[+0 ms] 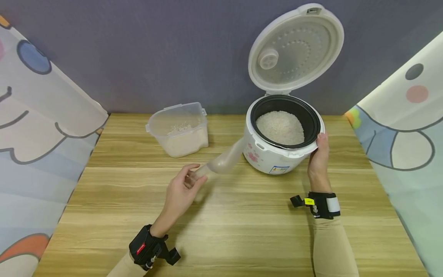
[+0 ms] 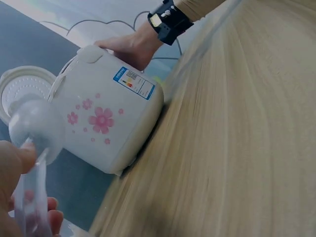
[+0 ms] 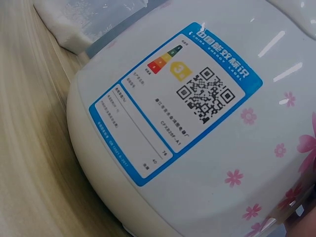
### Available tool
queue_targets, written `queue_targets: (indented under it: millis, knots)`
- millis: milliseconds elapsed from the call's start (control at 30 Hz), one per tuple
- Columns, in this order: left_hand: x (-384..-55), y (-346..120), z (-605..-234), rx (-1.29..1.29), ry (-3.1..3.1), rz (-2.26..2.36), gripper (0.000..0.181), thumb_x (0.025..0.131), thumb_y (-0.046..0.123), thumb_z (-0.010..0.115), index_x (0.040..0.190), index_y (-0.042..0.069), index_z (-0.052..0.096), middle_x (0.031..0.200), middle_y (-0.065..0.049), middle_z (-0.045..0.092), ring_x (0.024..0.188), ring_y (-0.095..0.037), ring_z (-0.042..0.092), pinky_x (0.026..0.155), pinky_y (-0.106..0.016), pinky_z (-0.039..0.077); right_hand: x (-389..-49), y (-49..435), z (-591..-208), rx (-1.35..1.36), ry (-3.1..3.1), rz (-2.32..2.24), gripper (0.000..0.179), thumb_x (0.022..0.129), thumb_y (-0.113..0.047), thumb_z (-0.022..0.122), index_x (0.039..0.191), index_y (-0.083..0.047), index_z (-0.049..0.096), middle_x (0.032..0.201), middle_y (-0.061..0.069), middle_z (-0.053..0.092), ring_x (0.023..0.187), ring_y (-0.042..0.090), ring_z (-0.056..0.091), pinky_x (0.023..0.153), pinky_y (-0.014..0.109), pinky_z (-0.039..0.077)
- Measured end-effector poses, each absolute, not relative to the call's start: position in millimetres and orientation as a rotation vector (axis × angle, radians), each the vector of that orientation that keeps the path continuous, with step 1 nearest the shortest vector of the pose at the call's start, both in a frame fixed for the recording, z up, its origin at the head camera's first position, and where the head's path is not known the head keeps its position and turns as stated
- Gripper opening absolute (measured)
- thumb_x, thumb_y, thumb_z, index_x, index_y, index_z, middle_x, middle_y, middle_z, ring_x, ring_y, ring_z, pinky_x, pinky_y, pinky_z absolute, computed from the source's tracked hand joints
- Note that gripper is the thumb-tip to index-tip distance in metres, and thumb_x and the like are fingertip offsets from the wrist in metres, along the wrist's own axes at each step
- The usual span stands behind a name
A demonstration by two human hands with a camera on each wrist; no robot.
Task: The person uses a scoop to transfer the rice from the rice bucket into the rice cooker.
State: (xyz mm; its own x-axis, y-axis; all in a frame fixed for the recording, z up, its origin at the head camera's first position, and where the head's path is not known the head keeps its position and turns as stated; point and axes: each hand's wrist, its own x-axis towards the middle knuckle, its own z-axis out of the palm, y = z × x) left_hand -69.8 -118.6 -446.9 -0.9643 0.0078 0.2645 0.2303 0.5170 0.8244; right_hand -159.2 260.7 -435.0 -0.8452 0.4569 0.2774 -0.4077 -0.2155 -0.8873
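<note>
My left hand (image 1: 181, 188) pinches the handle of a clear plastic scoop (image 1: 225, 159) between thumb and fingers. The scoop, blurred in the head view, points up and right, overlapping the cooker's left side. In the left wrist view the scoop's rounded bowl (image 2: 37, 131) shows beyond my thumb. A white rice cooker (image 1: 261, 156) with pink flowers stands at the back right, its lid (image 1: 301, 50) raised. White rice (image 1: 280, 127) lies in the black inner pot (image 1: 311, 123). My right hand (image 1: 318, 161) grips the cooker's right rim.
Left of the cooker stands a clear plastic container (image 1: 176, 130) holding more rice. The wooden table (image 1: 242, 227) meets a grey backdrop (image 1: 155, 54) just behind both. Cartoon-printed sheets (image 1: 45, 127) flank the table.
</note>
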Motion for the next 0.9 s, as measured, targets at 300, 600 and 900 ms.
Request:
queue_targets:
  millis: [300, 600, 900]
  knots:
    - [-69.1, -124.3, -452.3, -0.230, -2.612, -1.639, 0.031, 0.098, 0.013, 0.070, 0.129, 0.009, 0.065, 0.089, -0.015, 0.073, 0.056, -0.031, 0.066, 0.045, -0.026, 0.049, -159.0, 259.1, -433.7, -0.054, -1.516, 2.091, 0.060, 0.104, -0.033, 0.044, 0.156, -0.004, 0.042, 0.156, 0.008, 0.048, 0.145, 0.019, 0.039, 0.118, 0.021, 0.028]
    - [-79.6, -117.5, -457.8, -0.181, -2.777, -1.689, 0.026, 0.108, 0.020, 0.056, 0.128, 0.004, 0.062, 0.089, -0.013, 0.072, 0.062, -0.019, 0.063, 0.051, -0.023, 0.044, -158.9, 258.5, -434.0, -0.035, -1.524, 2.092, 0.060, 0.103, -0.035, 0.045, 0.155, -0.005, 0.043, 0.154, 0.007, 0.049, 0.144, 0.019, 0.040, 0.118, 0.022, 0.028]
    - [-87.6, -106.1, -458.6, -0.142, -2.798, -1.757, 0.028, 0.112, 0.023, 0.046, 0.114, 0.000, 0.062, 0.080, -0.009, 0.071, 0.063, -0.019, 0.061, 0.053, -0.025, 0.046, -159.0, 259.2, -434.6, -0.037, -1.502, 2.096, 0.060, 0.102, -0.036, 0.048, 0.154, -0.006, 0.046, 0.151, 0.006, 0.052, 0.142, 0.020, 0.041, 0.117, 0.022, 0.029]
